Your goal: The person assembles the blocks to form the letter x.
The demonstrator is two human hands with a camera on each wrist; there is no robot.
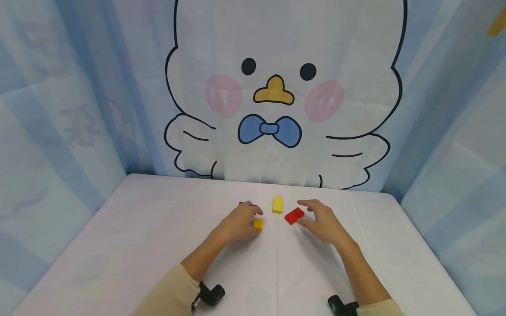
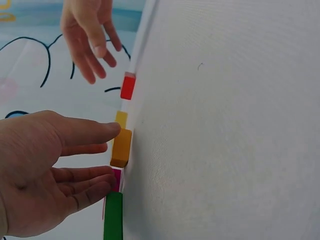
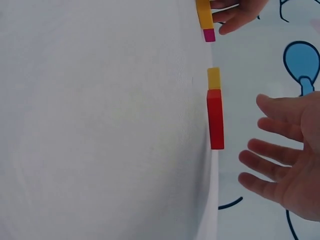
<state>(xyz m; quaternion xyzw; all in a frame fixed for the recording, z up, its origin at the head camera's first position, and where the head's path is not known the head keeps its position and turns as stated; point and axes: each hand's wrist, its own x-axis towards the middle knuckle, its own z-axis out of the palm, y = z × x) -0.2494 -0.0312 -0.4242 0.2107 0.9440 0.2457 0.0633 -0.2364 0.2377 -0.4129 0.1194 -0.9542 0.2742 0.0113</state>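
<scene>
Seemingly untouched, red block (image 1: 294, 216) by right hand (image 1: 323, 223)

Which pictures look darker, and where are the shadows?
Head view: brightest, soft shadows on the table below the left hand and right hand; left wrist view: dimmer, greyish, with faint shade beside the green block; right wrist view: also dimmer, a soft-edged shadow below the red block.

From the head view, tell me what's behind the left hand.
Parts of the magenta block and orange block show past the left hand; the rest is covered. The green block, seen from the left wrist, is hidden.
</scene>
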